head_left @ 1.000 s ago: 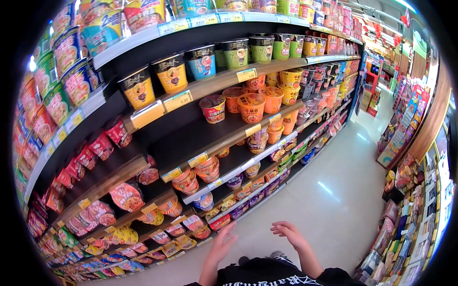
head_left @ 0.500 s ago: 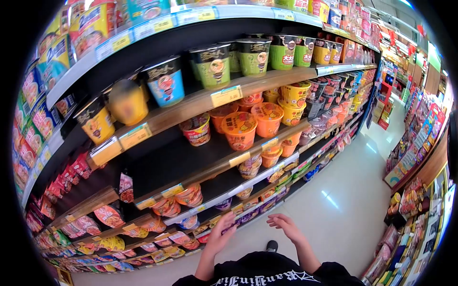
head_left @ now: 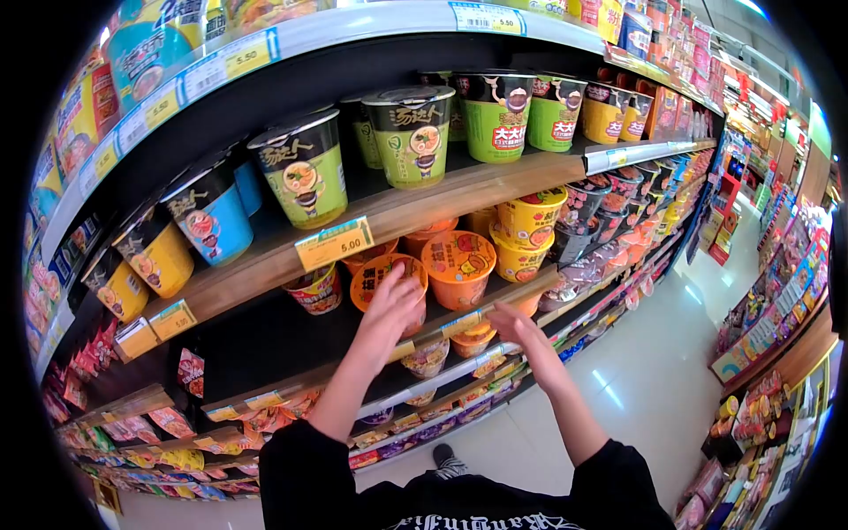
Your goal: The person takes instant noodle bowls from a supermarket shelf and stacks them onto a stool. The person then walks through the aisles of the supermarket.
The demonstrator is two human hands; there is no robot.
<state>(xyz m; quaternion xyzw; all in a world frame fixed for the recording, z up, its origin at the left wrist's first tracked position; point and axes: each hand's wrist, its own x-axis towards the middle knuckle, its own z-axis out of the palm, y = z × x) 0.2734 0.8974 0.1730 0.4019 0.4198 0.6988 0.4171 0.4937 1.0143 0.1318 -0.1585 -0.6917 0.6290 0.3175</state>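
My left hand (head_left: 393,305) is raised in front of an orange instant noodle tub (head_left: 369,278), its fingers stretched out and holding nothing. The hand covers part of the tub; whether it touches it I cannot tell. Just right of it stands another orange noodle tub (head_left: 459,269), with yellow noodle tubs (head_left: 525,252) stacked beside that. My right hand (head_left: 523,329) is by the wooden shelf edge, fingers extended and apart, also holding nothing. Black-and-green noodle cups (head_left: 408,141) line the shelf above.
A wooden shelf board (head_left: 459,194) juts out above the tubs. Blue (head_left: 210,216) and yellow noodle cups (head_left: 157,256) stand at its left end. Right of the shelving runs a pale tiled aisle (head_left: 609,371), with goods racks (head_left: 777,274) along its far side.
Both hands have moved up and forward toward the shelf, the left now in front of an orange tub. The shelves appear closer, and the view has shifted.
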